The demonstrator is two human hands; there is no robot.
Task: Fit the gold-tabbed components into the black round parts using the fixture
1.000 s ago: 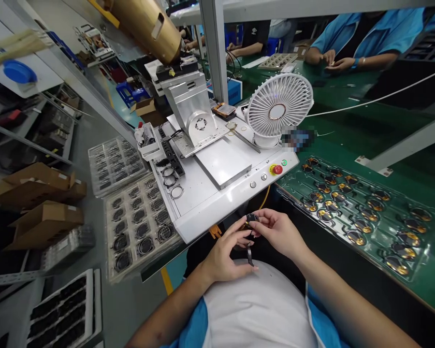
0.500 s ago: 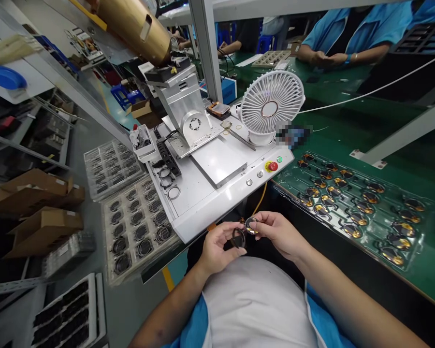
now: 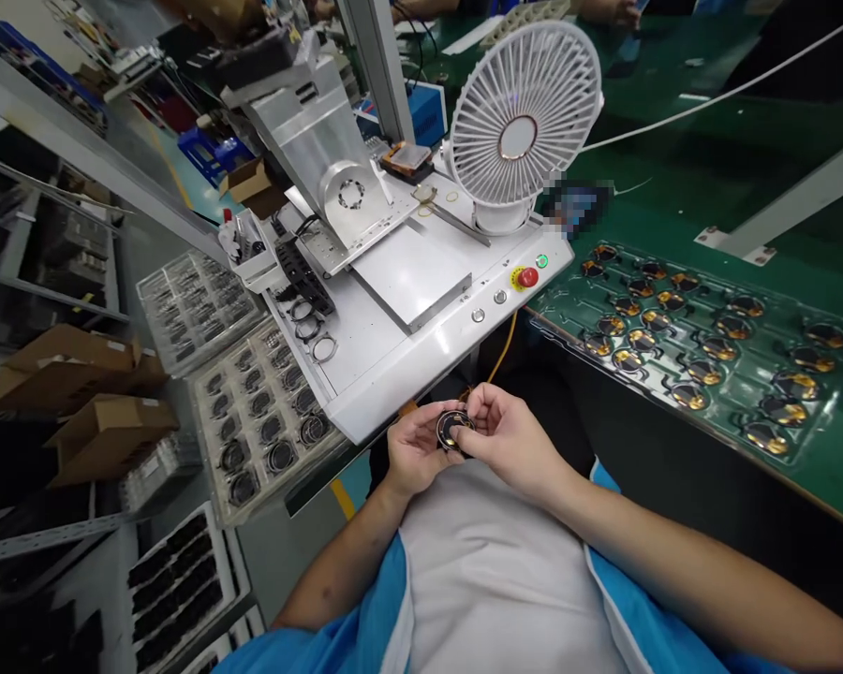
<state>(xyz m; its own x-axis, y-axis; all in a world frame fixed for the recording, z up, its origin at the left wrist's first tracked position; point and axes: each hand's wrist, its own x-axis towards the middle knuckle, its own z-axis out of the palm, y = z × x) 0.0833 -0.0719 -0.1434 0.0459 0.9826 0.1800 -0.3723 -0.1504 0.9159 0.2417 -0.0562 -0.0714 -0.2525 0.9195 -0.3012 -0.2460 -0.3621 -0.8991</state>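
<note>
The machine base (image 3: 372, 393) is situated before the person. The round part (image 3: 453, 431) is located in front of it, between the left hand (image 3: 413, 447) and the right hand (image 3: 512, 440). On the base: rings (image 3: 313, 350) at left, fan (image 3: 520, 122) at rear right, stop button (image 3: 527, 277) at front right. The compartment tray (image 3: 219, 501) lies left of the base, a second tray (image 3: 211, 352) behind it. The component tray (image 3: 762, 360) rests on the workbench (image 3: 664, 206) at right. An item (image 3: 576, 206), too blurred to identify, lies just right of the fan.
</note>
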